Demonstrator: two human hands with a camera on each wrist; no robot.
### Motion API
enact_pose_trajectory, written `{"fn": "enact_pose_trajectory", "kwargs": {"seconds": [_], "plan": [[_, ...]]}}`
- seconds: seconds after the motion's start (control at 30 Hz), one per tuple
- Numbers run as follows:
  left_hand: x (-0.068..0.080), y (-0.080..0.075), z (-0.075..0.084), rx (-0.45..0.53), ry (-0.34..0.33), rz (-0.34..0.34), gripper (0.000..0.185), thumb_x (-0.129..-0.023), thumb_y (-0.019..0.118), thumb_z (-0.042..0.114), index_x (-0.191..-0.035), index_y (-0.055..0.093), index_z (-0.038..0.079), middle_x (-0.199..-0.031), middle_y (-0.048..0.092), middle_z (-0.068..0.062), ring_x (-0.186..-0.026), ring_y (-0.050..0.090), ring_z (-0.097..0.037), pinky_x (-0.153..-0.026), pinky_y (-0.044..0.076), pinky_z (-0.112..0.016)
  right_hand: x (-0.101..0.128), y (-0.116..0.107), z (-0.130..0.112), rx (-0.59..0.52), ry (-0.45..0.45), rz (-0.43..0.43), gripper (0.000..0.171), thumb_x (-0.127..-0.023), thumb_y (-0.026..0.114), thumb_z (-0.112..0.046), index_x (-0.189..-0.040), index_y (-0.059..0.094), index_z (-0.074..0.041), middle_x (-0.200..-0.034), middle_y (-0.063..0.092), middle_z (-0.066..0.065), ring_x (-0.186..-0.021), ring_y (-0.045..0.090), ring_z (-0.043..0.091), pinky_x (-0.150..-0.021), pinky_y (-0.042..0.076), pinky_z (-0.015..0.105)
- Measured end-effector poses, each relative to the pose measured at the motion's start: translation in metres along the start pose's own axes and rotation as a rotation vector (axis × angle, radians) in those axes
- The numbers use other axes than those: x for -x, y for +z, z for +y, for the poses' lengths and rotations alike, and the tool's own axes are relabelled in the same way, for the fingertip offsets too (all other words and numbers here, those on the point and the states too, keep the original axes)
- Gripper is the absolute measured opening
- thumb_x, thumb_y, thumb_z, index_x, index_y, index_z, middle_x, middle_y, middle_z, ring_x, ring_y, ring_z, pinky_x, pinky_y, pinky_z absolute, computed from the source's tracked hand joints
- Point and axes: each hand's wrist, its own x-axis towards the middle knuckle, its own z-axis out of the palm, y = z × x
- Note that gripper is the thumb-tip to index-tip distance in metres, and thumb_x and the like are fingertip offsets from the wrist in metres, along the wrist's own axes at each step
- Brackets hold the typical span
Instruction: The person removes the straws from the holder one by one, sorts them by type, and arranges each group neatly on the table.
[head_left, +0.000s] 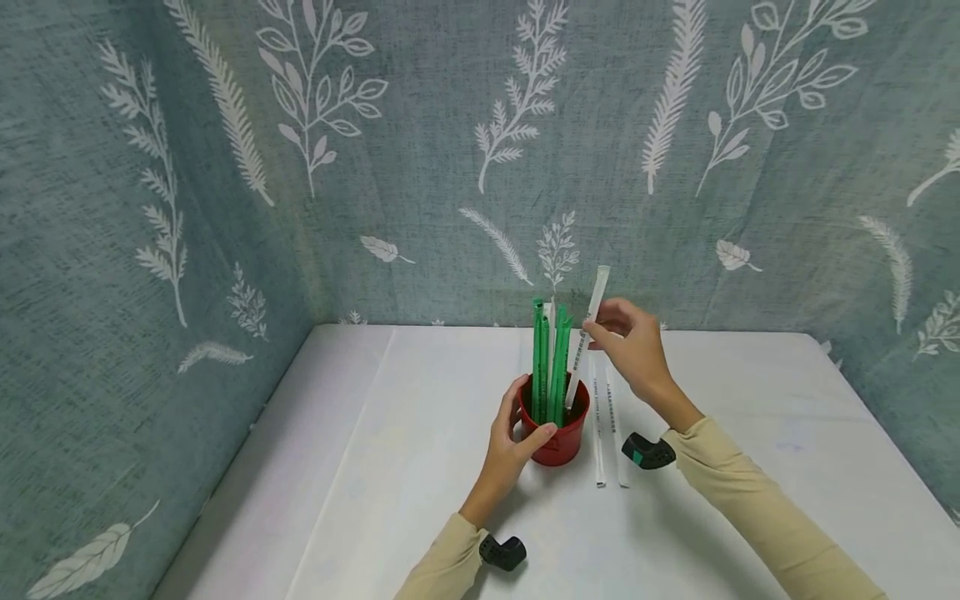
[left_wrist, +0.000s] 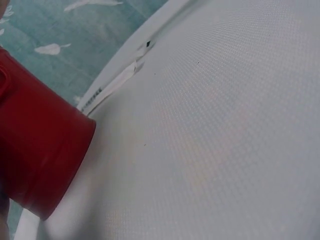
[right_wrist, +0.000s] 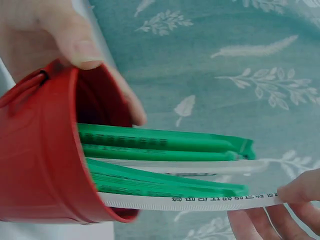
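Head view: left hand (head_left: 512,439) grips red cup (head_left: 558,442) mid-surface; right hand (head_left: 633,346) pinches white straw (head_left: 587,333), upright, tilted right, lower end in cup among green straws (head_left: 550,367).

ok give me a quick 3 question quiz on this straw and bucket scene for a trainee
1. True or false: the left hand grips the rim of the red bucket.
2. What does the right hand pinch? A) a green wrapped straw B) a white wrapped straw C) nothing
3. How many white wrapped straws lie on the table right of the bucket?

Key
1. True.
2. B: the white wrapped straw, its lower end inside the bucket beside the green wrapped straws.
3. Two: the loose straws.
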Motion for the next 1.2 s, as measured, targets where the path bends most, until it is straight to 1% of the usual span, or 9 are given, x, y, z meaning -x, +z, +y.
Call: {"fn": "enact_pose_trajectory", "kwargs": {"seconds": [0.17,0.27,0.4,0.67,0.8,0.9,0.97,1.1,1.2], "plan": [[0.001,-0.003,0.001,-0.002,-0.011,-0.009,0.07,-0.088,0.064,0.015,-0.148,0.028,0.012,-0.147,0.036,-0.007,-0.131,0.036,-0.026,-0.104,0.031,-0.053,-0.006,-0.008,-0.01,-0.001,-0.039,0.014,0.029,-0.09,0.064,-0.01,-0.113,0.058,0.006,-0.098,0.062,0.017,-0.083,0.064,0.015,-0.069,0.055,0.029],[0.0,-0.003,0.001,0.001,-0.013,-0.012,0.069,-0.088,0.064,0.017,-0.148,0.028,0.014,-0.146,0.037,-0.007,-0.13,0.037,-0.026,-0.103,0.032,-0.052,-0.009,-0.015,-0.016,-0.024,-0.06,0.034,0.029,-0.089,0.065,-0.007,-0.113,0.056,0.007,-0.095,0.062,0.01,-0.08,0.064,0.01,-0.067,0.055,0.026],[0.0,-0.002,0.0,0.013,-0.013,-0.004,0.069,-0.088,0.065,0.019,-0.147,0.03,0.016,-0.143,0.04,-0.008,-0.128,0.039,-0.026,-0.101,0.033,-0.053,-0.012,-0.026,-0.023,-0.069,-0.068,0.049,0.029,-0.087,0.066,-0.004,-0.112,0.055,0.007,-0.092,0.062,0.003,-0.079,0.065,0.009,-0.065,0.055,0.025],[0.002,-0.004,0.0,0.004,-0.03,-0.011,0.07,-0.088,0.064,0.017,-0.148,0.028,0.017,-0.145,0.038,-0.006,-0.13,0.037,-0.022,-0.104,0.03,-0.05,-0.01,-0.039,-0.034,-0.112,-0.076,0.081,0.029,-0.086,0.066,0.0,-0.113,0.056,0.007,-0.092,0.063,0.001,-0.081,0.065,0.01,-0.065,0.055,0.026],[0.002,-0.004,0.0,0.003,-0.037,-0.015,0.071,-0.088,0.064,0.016,-0.148,0.027,0.013,-0.146,0.038,-0.005,-0.13,0.037,-0.021,-0.104,0.03,-0.05,-0.01,-0.045,-0.034,-0.105,-0.068,0.095,0.026,-0.086,0.066,-0.001,-0.11,0.058,0.005,-0.09,0.064,-0.001,-0.079,0.064,0.009,-0.064,0.055,0.025],[0.002,-0.003,0.0,0.005,-0.026,-0.011,0.071,-0.088,0.064,0.015,-0.148,0.027,0.009,-0.146,0.038,-0.007,-0.13,0.037,-0.024,-0.103,0.031,-0.051,-0.009,-0.048,-0.031,-0.121,-0.057,0.098,0.024,-0.086,0.067,-0.001,-0.108,0.06,0.004,-0.089,0.064,-0.001,-0.079,0.064,0.01,-0.063,0.055,0.025],[0.002,-0.003,-0.001,0.003,-0.018,-0.008,0.071,-0.088,0.064,0.015,-0.148,0.027,0.008,-0.145,0.038,-0.007,-0.13,0.037,-0.025,-0.103,0.031,-0.052,-0.01,-0.05,-0.029,-0.124,-0.054,0.1,0.024,-0.085,0.067,0.0,-0.107,0.06,0.004,-0.089,0.065,-0.001,-0.079,0.064,0.01,-0.062,0.055,0.024],[0.001,-0.004,-0.001,0.001,-0.004,-0.006,0.069,-0.088,0.064,0.015,-0.147,0.028,0.009,-0.144,0.039,-0.008,-0.129,0.038,-0.027,-0.102,0.031,-0.054,-0.011,-0.052,-0.025,-0.091,-0.049,0.1,0.027,-0.085,0.067,0.001,-0.11,0.059,0.008,-0.089,0.065,-0.002,-0.078,0.065,0.009,-0.06,0.054,0.023],[0.001,-0.004,-0.001,0.004,-0.001,-0.01,0.068,-0.088,0.063,0.015,-0.147,0.029,0.009,-0.144,0.039,-0.009,-0.128,0.038,-0.028,-0.102,0.032,-0.055,-0.01,-0.055,-0.021,-0.052,-0.027,0.096,0.03,-0.086,0.066,0.0,-0.113,0.057,0.008,-0.089,0.065,-0.003,-0.078,0.065,0.007,-0.06,0.054,0.022]]}}
